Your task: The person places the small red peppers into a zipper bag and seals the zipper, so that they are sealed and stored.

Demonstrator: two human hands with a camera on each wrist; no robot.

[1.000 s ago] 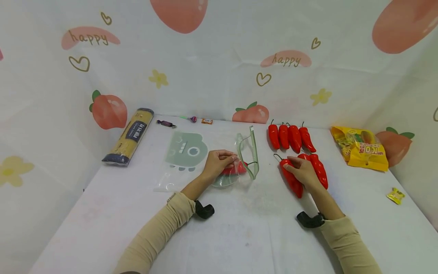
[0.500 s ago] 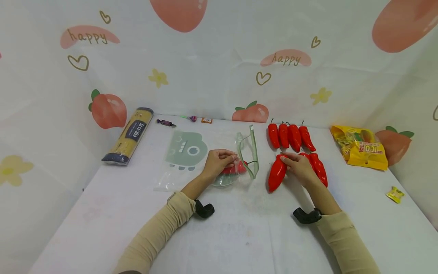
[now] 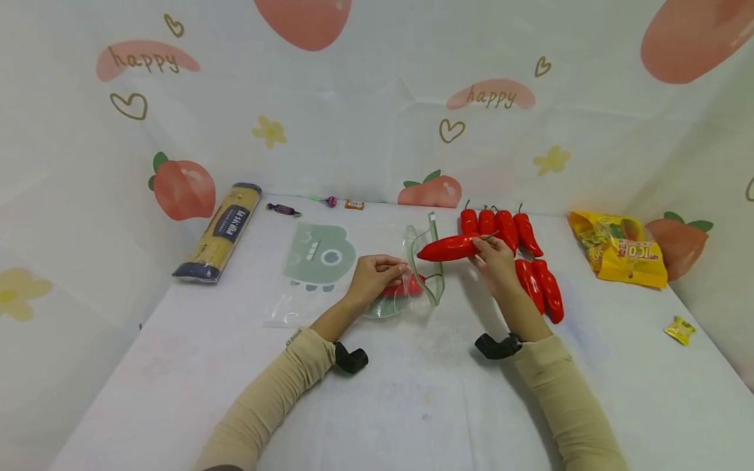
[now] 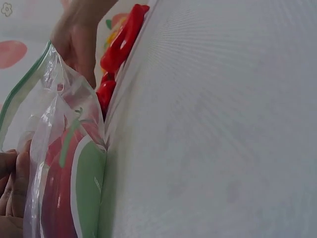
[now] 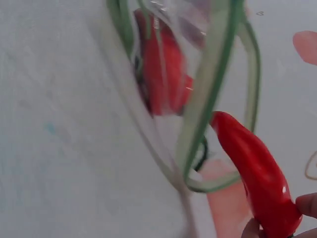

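Observation:
A clear zip bag (image 3: pixel 277 314) with a green monster print lies on the table, its green-edged mouth standing open toward the right. My left hand (image 3: pixel 372 280) pinches the bag's upper film near that mouth. Inside, a red chili pepper (image 4: pixel 59 198) shows through the plastic. Between thumb and fingers, my right hand (image 3: pixel 496 260) holds another red chili pepper (image 3: pixel 449 248) by its stem end. This pepper lies almost level, its tip right at the bag's mouth (image 5: pixel 203 99) in both the head and right wrist views.
Several red chili peppers (image 3: pixel 526 234) lie in a row at the back, with two more peppers (image 3: pixel 549 291) in front. A pasta pack (image 3: pixel 220 232) lies at the left. Small candies (image 3: pixel 283 209) line the back edge. A yellow candy bag (image 3: pixel 618 252) and a yellow-wrapped candy (image 3: pixel 680 330) are at the right.
My right hand has lifted one pepper off the table, turned it tip-left and carried it left to the bag's mouth. My left hand keeps its pinch on the bag.

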